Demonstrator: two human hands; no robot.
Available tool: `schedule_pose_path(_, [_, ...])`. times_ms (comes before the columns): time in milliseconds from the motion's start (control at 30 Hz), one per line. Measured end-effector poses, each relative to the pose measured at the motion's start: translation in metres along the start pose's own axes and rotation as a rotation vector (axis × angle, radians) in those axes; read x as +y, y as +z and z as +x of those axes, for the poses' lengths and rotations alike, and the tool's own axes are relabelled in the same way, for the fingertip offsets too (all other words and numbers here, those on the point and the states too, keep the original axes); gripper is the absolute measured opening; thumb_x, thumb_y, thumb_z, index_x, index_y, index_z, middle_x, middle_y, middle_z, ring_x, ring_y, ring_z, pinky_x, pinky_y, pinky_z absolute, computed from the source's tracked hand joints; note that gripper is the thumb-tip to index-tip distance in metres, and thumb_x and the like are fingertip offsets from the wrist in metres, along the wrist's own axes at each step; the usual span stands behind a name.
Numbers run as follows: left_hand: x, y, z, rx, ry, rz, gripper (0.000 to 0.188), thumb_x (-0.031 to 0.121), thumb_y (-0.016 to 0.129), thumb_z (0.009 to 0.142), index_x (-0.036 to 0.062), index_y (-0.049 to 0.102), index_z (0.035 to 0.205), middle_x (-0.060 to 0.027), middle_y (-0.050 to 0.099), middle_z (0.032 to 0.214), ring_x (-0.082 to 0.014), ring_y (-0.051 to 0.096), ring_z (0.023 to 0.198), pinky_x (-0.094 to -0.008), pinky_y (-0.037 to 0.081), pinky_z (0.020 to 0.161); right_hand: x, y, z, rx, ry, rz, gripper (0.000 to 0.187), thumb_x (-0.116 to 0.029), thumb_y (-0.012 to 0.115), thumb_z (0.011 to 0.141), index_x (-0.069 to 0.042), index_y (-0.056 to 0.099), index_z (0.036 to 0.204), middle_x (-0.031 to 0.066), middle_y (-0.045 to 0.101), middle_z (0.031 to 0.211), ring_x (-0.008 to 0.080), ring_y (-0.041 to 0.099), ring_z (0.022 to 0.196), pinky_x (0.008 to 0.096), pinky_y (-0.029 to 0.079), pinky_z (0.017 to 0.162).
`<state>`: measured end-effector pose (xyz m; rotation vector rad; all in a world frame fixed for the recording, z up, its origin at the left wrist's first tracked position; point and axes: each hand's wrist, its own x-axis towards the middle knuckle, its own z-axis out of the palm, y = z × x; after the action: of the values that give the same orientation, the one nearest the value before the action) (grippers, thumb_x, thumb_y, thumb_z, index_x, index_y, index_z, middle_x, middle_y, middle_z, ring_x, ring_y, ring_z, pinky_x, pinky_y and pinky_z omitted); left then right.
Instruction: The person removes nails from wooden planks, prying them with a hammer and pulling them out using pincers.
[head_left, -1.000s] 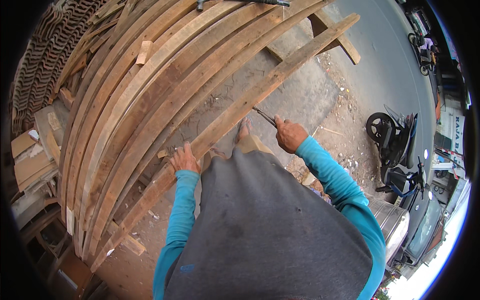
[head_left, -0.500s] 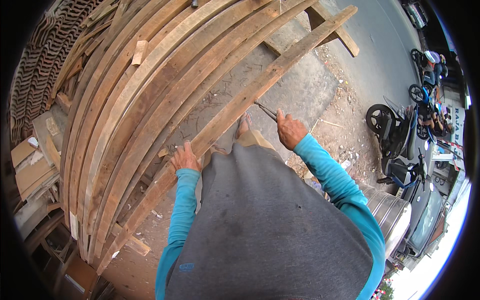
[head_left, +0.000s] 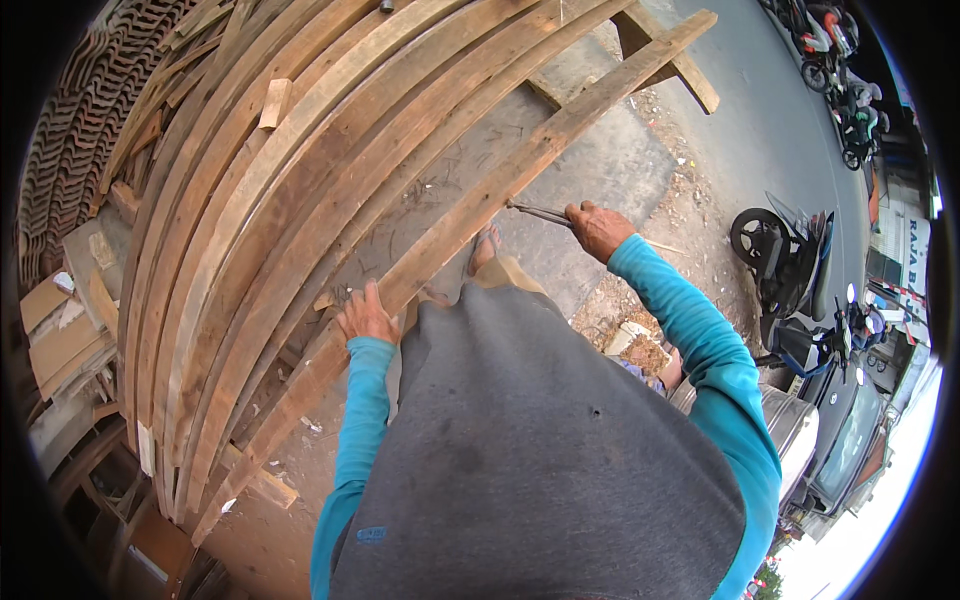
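Observation:
The nearest wooden beam (head_left: 470,225) runs slantwise in front of me, from lower left to upper right. My left hand (head_left: 368,316) grips this beam left of my body, fingers over its top. In my right hand (head_left: 598,232) are the handles of dark metal pincers (head_left: 545,213), held almost level. Their jaws meet the beam's near edge, just ahead of my foot; whether a nail sits in them is too small to see.
Several more long beams (head_left: 300,165) lie side by side beyond, with a small wood block (head_left: 275,104) on them. Stacked roof tiles (head_left: 70,130) stand far left. A crosspiece (head_left: 690,80) supports the beam's far end. Rubble (head_left: 690,200) borders the road, where a motorbike (head_left: 785,260) is parked.
My right hand has swung outward to the right and slightly up, levelling the pincers while their jaws stay at the beam. My left hand keeps its place. Vehicles passed on the road.

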<state>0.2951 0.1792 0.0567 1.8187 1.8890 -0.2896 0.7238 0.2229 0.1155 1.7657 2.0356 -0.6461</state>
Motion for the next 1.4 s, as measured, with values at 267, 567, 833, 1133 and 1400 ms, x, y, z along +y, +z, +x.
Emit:
schedule_pose_path(267, [-0.021,-0.019,0.036,-0.269,0.017,-0.125,0.070,0.019,0.077,0.074,0.0131,0.048,0.137,-0.0219,0.066,0.122,-0.0391,0.060,0.118,-0.0494,0.048,0.098,0.067,-0.010,0.068,0.099,-0.171,-0.117,0.016,-0.023,0.051,0.099,-0.014,0.060,0.108,0.0179,0.061,0.100,0.0388,0.068,0.090,0.0492,0.055,0.075])
schedule_pose_path(567, [0.001,-0.037,0.027,-0.209,-0.047,-0.046,0.063,0.019,0.077,0.075,0.0103,0.054,0.133,-0.0202,0.068,0.117,-0.0400,0.062,0.111,-0.0468,0.050,0.095,0.059,0.062,0.037,-0.416,0.086,0.916,0.036,-0.007,0.053,0.085,0.005,0.059,0.118,0.0125,0.067,0.078,0.0220,0.072,0.074,0.0367,0.057,0.070])
schedule_pose_path(833, [-0.009,0.002,0.010,-0.037,0.014,0.004,0.068,0.021,0.082,0.073,0.0128,0.050,0.133,-0.0163,0.061,0.120,-0.0369,0.057,0.116,-0.0523,0.043,0.097,-0.059,0.003,-0.026,-0.465,-0.004,1.204,0.043,-0.014,0.047,0.086,0.003,0.057,0.124,0.0110,0.069,0.092,0.0196,0.067,0.086,0.0339,0.053,0.081])
schedule_pose_path(1133, [-0.005,-0.001,0.000,0.041,0.099,-0.027,0.068,0.018,0.085,0.072,0.0112,0.047,0.128,-0.0148,0.056,0.118,-0.0356,0.054,0.116,-0.0515,0.039,0.092,-0.139,0.041,-0.055,-0.326,0.127,1.410,0.045,-0.016,0.047,0.089,0.008,0.054,0.127,0.0157,0.067,0.098,0.0242,0.070,0.089,0.0357,0.057,0.082])
schedule_pose_path(1400, [-0.011,0.005,-0.008,0.106,0.124,-0.007,0.060,0.021,0.082,0.075,0.0117,0.048,0.123,-0.0146,0.055,0.116,-0.0340,0.054,0.114,-0.0507,0.038,0.090,-0.144,0.037,-0.048,-0.344,0.214,1.391,0.046,-0.011,0.048,0.091,0.009,0.050,0.132,0.0215,0.067,0.107,0.0310,0.072,0.093,0.0388,0.060,0.085])
